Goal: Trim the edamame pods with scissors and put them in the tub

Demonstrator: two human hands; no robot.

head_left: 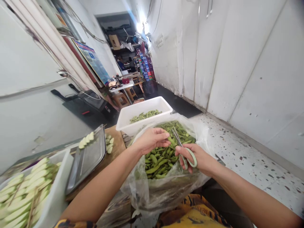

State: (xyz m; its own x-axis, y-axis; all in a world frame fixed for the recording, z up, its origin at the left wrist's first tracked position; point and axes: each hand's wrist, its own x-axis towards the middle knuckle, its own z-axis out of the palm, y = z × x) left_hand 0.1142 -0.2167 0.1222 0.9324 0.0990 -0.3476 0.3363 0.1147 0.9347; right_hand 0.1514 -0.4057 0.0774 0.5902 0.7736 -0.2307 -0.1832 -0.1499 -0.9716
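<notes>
A clear plastic bag [166, 190] full of green pods [161, 160] sits in front of me. My left hand [152, 139] reaches over the bag, its fingers pinched on a single green pod [171, 139] at the top of the pile. My right hand [197, 160] is closed through the pale green handles of a pair of scissors [184, 147], whose blades point up toward that pod. Behind the bag stands a white plastic tub [147, 109] holding a thin layer of green pods [145, 115].
At left a white tub [55, 193] holds skewered pale green vegetable slices [23, 190]. A metal tray [87, 156] with more slices lies on a wooden board [116, 148]. A speckled floor runs right along white wall panels. A corridor with stools, a table and crates lies beyond.
</notes>
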